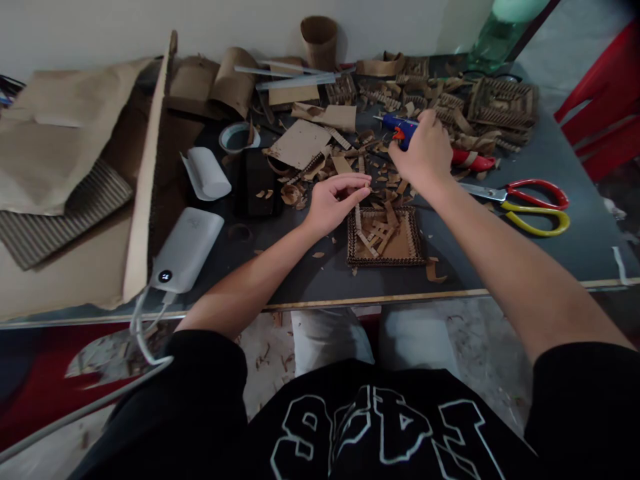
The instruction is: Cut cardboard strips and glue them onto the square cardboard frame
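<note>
Blue glue gun [400,128] lies across the table beyond the square cardboard tray [385,237], nozzle to the left, gripped by the right hand [425,157], while the left hand [336,202], nearer the tray, pinches a thin cardboard strip [364,191].

dark table [565,220] | left: cardboard sheets [60,133], power bank [187,250] | middle: square cardboard tray [385,237] | right: scissors [530,200] | far: scraps [450,100]

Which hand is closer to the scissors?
Right. The right hand is on the blue glue gun, just left of the scissors; the left hand is farther left, above the cardboard tray.
</note>
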### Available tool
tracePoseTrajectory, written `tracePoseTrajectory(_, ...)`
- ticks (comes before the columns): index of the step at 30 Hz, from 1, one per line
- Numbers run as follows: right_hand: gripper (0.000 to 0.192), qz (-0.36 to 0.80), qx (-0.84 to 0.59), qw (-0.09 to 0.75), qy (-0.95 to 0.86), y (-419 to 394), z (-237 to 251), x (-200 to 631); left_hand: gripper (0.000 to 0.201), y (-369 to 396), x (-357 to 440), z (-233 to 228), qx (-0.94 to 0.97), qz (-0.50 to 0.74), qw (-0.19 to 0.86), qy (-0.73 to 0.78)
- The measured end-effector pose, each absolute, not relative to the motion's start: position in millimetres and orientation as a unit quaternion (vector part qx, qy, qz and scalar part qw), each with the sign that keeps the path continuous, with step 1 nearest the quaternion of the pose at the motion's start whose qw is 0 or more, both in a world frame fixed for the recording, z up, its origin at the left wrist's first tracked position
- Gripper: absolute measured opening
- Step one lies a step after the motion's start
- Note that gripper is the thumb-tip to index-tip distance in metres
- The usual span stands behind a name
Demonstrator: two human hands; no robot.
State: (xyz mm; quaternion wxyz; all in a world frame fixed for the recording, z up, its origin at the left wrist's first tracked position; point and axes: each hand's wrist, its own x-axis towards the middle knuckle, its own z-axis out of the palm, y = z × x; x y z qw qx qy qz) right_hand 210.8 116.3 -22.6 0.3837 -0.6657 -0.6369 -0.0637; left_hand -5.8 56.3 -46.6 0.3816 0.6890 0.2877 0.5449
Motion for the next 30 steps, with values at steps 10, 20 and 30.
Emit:
tracePoseTrajectory(10,0.019,0.044,-0.477,0.312,-0.821,59,27,191,0.040,60,-9,-48,0.712,0.512,0.362,0.315)
tracePoseTrajectory(20,0.019,0.010,-0.474,0.356,-0.805,45,5,179,0.040,61,-10,-48,0.714,0.520,0.351,0.312)
tracePoseTrajectory(30,0.034,-0.004,-0.571,0.432,-0.698,46,8,177,0.040,57,-8,-47,0.729,0.515,0.339,0.297)
